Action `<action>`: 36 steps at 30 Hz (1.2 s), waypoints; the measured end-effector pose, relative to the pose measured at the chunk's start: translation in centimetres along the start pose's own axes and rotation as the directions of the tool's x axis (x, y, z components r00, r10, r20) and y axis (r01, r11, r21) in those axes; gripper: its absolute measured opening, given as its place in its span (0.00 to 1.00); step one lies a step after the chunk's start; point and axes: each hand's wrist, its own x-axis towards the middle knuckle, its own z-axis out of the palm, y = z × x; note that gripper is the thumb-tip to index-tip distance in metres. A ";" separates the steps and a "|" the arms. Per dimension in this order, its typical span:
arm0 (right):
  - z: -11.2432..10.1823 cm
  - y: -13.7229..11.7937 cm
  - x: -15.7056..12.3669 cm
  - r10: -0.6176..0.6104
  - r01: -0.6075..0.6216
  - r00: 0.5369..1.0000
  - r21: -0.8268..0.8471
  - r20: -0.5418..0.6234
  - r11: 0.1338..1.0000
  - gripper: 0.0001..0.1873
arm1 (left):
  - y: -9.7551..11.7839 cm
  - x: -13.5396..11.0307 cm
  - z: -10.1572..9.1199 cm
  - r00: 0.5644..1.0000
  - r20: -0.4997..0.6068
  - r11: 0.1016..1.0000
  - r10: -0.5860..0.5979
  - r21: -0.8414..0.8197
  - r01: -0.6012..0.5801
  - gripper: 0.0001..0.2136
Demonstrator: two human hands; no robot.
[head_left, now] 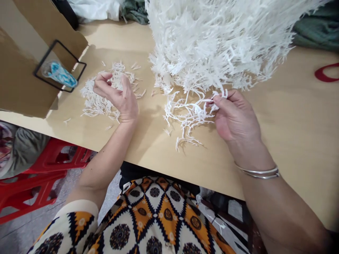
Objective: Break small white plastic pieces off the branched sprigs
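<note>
My right hand (238, 118) pinches a white, branching plastic-looking sprig (196, 109) between thumb and fingers. Its thin, twiggy arms spread leftward just above the table. Over a loose heap of small white snippets (97, 100) hovers my left hand (119, 95), fingers loosely curled and thumb standing apart. Nothing shows between those fingers, though their undersides are partly hidden. Beyond my right hand rises a large mass of the same white branching pieces (212, 42), reaching the top of the view.
A cardboard box (26, 70) stands at the left of the table (156, 148), with a black wire frame (43, 58) and a blue-and-white item in clear wrap (62, 74) beside it. A red ring-shaped handle (321, 74) lies far right. Red stools (53, 155) stand below left.
</note>
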 end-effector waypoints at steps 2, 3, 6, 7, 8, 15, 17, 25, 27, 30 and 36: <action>0.2 -0.2 -0.1 -0.031 0.030 0.999 0.035 0.024 0.999 0.14 | 1.0 -0.4 -0.3 0.992 0.085 0.994 0.096 0.039 -0.100 0.16; 0.3 -0.2 -0.2 -0.048 0.046 0.998 0.040 0.035 0.998 0.14 | 1.9 -0.9 -0.5 0.974 0.170 0.988 0.153 0.004 -0.156 0.15; 0.9 0.0 -0.7 -0.066 0.066 0.997 -0.003 0.045 0.998 0.15 | 5.6 -3.0 -1.0 0.803 0.496 0.941 0.330 -0.245 -0.235 0.14; 1.1 0.1 -0.9 -0.068 0.069 0.997 -0.031 0.042 0.997 0.15 | 6.6 -3.7 -1.2 0.708 0.598 0.924 0.376 -0.302 -0.235 0.15; 1.3 0.2 -1.1 -0.071 0.074 0.997 -0.063 0.044 0.995 0.16 | 7.5 -4.4 -1.3 0.619 0.679 0.917 0.396 -0.323 -0.232 0.17; 2.3 0.3 -2.1 -0.087 0.111 0.991 -0.255 0.105 0.960 0.22 | 7.5 -5.8 -1.1 0.379 0.852 0.927 0.361 -0.282 -0.248 0.21; 2.3 0.4 -2.0 -0.093 0.118 0.990 -0.262 0.106 0.958 0.22 | 7.3 -5.8 -1.0 0.351 0.859 0.921 0.372 -0.295 -0.253 0.23; 1.7 0.9 -2.4 -0.138 0.180 0.978 -0.295 0.156 0.939 0.09 | 7.8 -5.5 -1.1 0.234 0.888 0.903 0.395 -0.328 -0.279 0.24; 1.5 1.2 -2.4 -0.163 0.215 0.973 -0.382 0.165 0.899 0.11 | 7.7 -5.3 -1.2 0.230 0.889 0.901 0.397 -0.329 -0.284 0.25; 0.9 1.6 -1.7 -0.200 0.208 0.977 -0.496 0.071 0.843 0.16 | 8.1 -5.6 -1.6 0.222 0.848 0.856 0.481 -0.400 -0.328 0.23; -0.4 1.6 -0.3 -0.111 0.075 0.991 -0.387 -0.073 0.919 0.15 | 9.1 -6.8 -2.0 0.149 0.741 0.734 0.654 -0.576 -0.359 0.14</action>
